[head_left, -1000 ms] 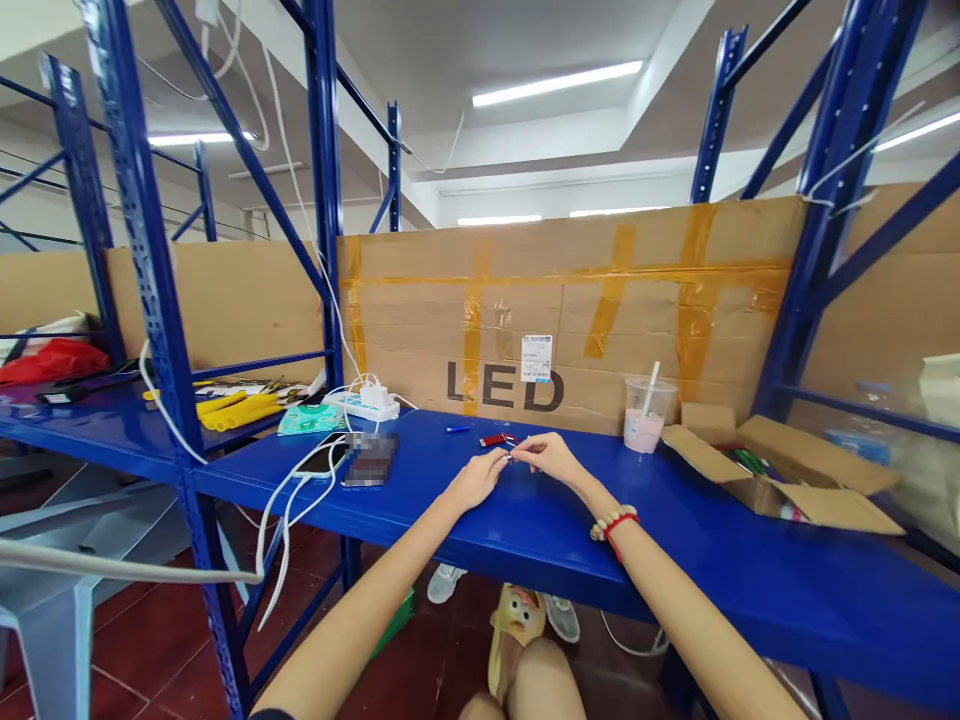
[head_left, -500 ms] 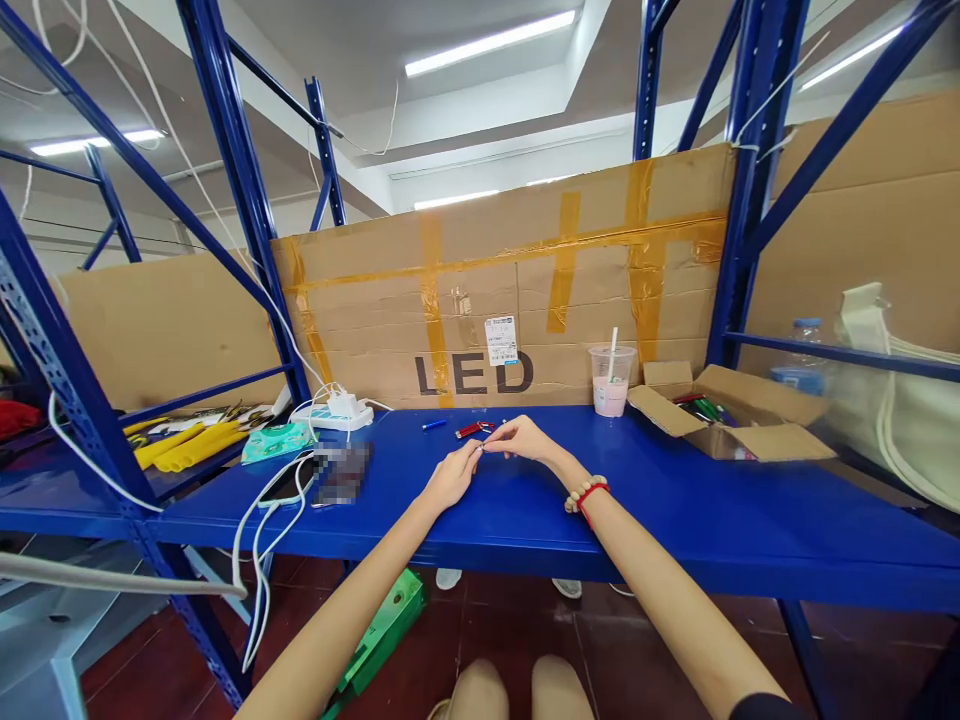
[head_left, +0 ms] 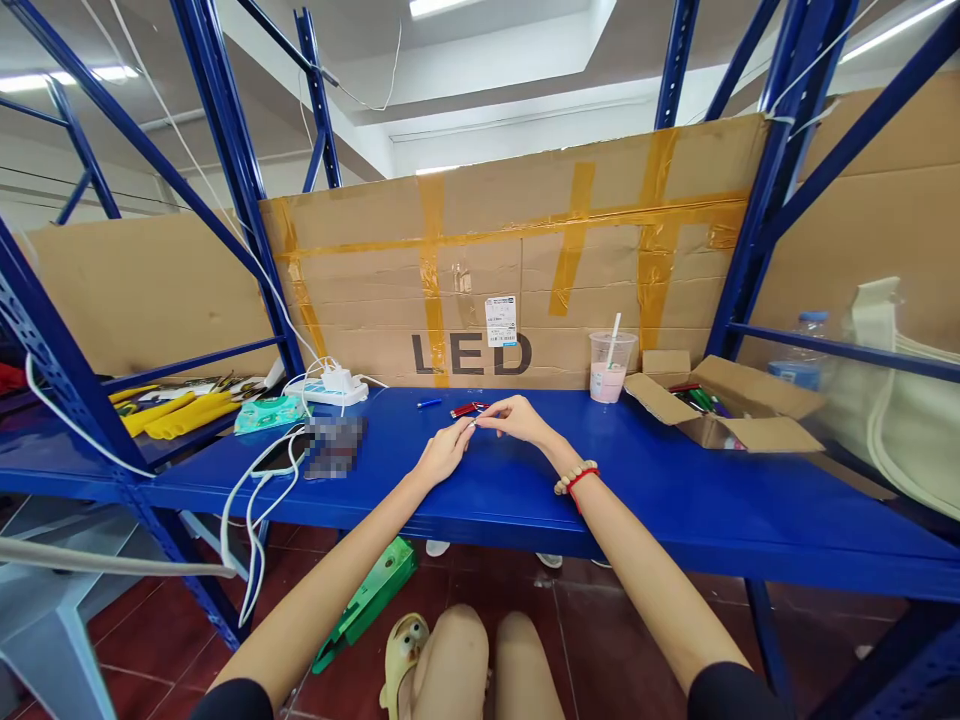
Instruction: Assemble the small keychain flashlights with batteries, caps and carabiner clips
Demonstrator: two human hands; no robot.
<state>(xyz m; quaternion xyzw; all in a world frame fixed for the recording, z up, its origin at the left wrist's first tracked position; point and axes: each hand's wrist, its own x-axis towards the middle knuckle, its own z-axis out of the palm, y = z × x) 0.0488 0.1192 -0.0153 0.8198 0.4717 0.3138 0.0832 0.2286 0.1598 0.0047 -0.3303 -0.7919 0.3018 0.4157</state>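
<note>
My left hand (head_left: 444, 452) and my right hand (head_left: 517, 420) meet fingertip to fingertip just above the blue tabletop. Both are closed in a pinch on a tiny pale, shiny piece (head_left: 472, 424), too small to name. Right behind the fingertips lies a small red object (head_left: 463, 410) with a metallic part, partly hidden by my right hand. A short blue stick-like piece (head_left: 429, 403) rests on the table to its left.
A cup with pink drink and straw (head_left: 606, 368) and an open carton (head_left: 731, 425) of small coloured items stand at right. At left are a power strip (head_left: 330, 388), white cables, a phone (head_left: 279, 456) and a teal packet (head_left: 268, 414). Cardboard (head_left: 360, 300) stands behind.
The camera view has tilted down a little, showing more of the floor and knees. Both hands keep their pinch at nearly the same spot over the table.
</note>
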